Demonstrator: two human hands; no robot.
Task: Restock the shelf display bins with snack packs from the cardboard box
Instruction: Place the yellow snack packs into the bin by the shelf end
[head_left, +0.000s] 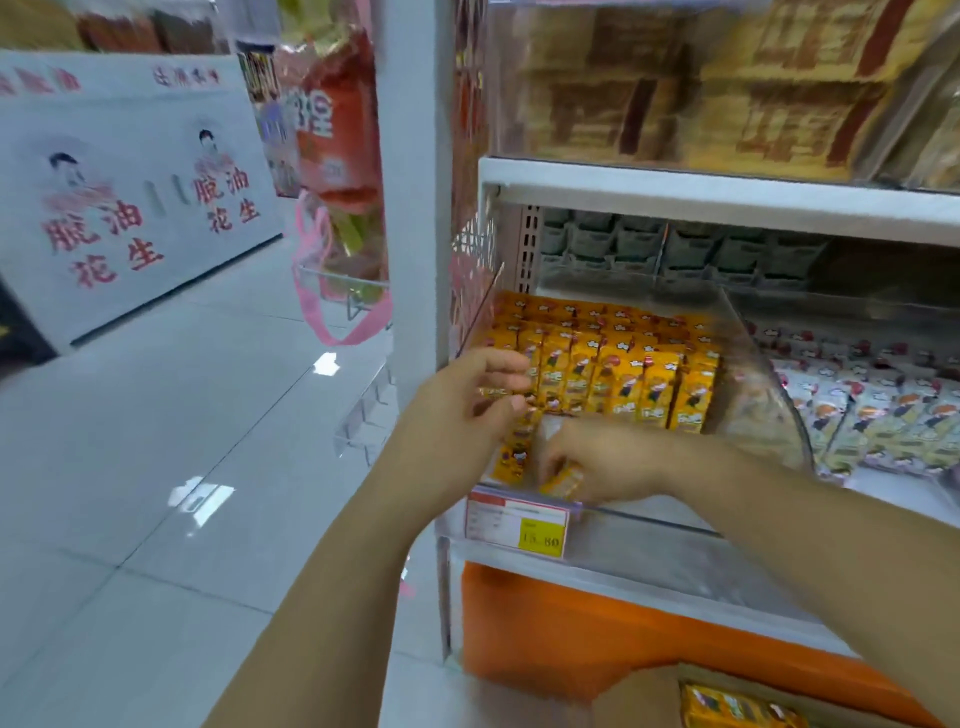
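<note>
1. Fingers (501, 364) of the left hand (462, 405) curled loosely at the left end of the packs (623, 374) standing in the bin (753, 405); blur hid whether they pinched one.
2. Right hand (608, 462) pinched one pack (563, 480) low at the bin's front edge.
3. Seating it upright in the front gap, row steadied, would keep faces even.
4. Box (639, 701) sat bottom right, cut off, contents blurred.

I have a single view, from the wide-angle head camera. It looks forward and down at the shelf (727, 192), which is close in front. The clear bin (748, 374) sits near mid-frame, and the aisle floor (156, 441) fills the left side.
</note>
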